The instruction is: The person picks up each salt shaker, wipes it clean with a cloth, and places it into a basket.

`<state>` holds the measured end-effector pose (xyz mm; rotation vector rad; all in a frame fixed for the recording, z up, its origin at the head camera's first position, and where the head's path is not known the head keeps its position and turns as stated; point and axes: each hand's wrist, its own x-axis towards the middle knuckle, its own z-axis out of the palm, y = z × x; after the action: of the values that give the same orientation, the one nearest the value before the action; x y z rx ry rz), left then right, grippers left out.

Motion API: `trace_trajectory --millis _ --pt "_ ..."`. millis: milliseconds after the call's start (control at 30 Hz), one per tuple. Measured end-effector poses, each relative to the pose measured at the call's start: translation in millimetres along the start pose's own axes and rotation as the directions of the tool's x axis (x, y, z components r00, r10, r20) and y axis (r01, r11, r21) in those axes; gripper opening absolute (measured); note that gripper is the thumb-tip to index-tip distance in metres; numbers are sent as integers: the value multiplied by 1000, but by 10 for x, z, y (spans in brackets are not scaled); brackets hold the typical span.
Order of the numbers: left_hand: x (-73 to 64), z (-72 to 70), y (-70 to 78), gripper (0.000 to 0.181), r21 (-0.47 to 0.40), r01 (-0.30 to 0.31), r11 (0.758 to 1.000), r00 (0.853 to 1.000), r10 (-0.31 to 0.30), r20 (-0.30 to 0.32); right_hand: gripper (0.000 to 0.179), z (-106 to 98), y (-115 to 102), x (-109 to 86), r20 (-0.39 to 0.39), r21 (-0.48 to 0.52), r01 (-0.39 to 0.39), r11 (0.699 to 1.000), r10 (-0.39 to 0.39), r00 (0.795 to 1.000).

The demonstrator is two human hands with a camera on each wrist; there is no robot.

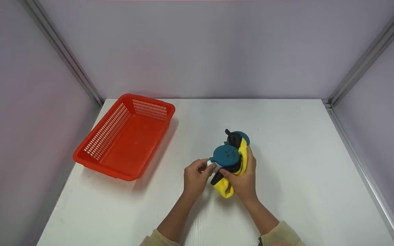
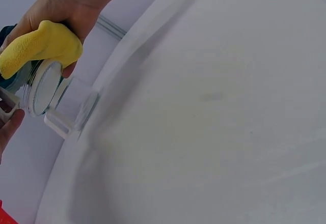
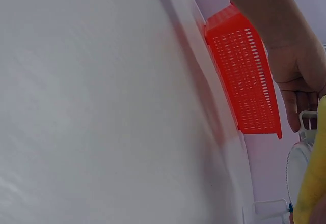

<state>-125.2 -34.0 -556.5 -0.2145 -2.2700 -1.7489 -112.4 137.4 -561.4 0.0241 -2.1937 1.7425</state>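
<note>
My left hand (image 1: 196, 176) pinches the white handle (image 1: 210, 163) of a clear jar with a round teal lid (image 1: 226, 155). My right hand (image 1: 245, 177) grips a yellow-and-black fabric piece (image 1: 225, 188) against that jar's side, thumb toward the front. In the left wrist view the held jar's base (image 2: 47, 87) is tilted and off the table. Behind it, a second clear jar (image 2: 76, 102) with a white handle stands on the table; its teal lid (image 1: 244, 137) is partly covered by the fabric. The right wrist view shows the left fingers at the handle (image 3: 306, 119).
A red plastic basket (image 1: 133, 136) with slotted walls sits on the white table (image 1: 296, 164), left of the hands. Pale panels (image 1: 200, 48) close off the back and both sides.
</note>
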Motion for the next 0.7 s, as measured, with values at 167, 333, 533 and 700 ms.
trace_trajectory --millis 167,333,533,700 --pt "-28 28 0 17 22 -14 1000 999 15 -47 107 54 -22 -4 -32 -45 43 998 -44 999" --pt "-40 29 33 16 7 -4 1000 998 5 -66 107 107 -46 -8 -58 -84 87 993 -92 994" --pt "-65 41 38 16 -4 -28 1000 994 27 -102 107 168 -65 -17 -83 -133 108 985 -120 989" --pt "-70 31 23 16 10 -39 999 994 40 -107 107 173 -60 -16 -77 -133 107 985 -118 990"
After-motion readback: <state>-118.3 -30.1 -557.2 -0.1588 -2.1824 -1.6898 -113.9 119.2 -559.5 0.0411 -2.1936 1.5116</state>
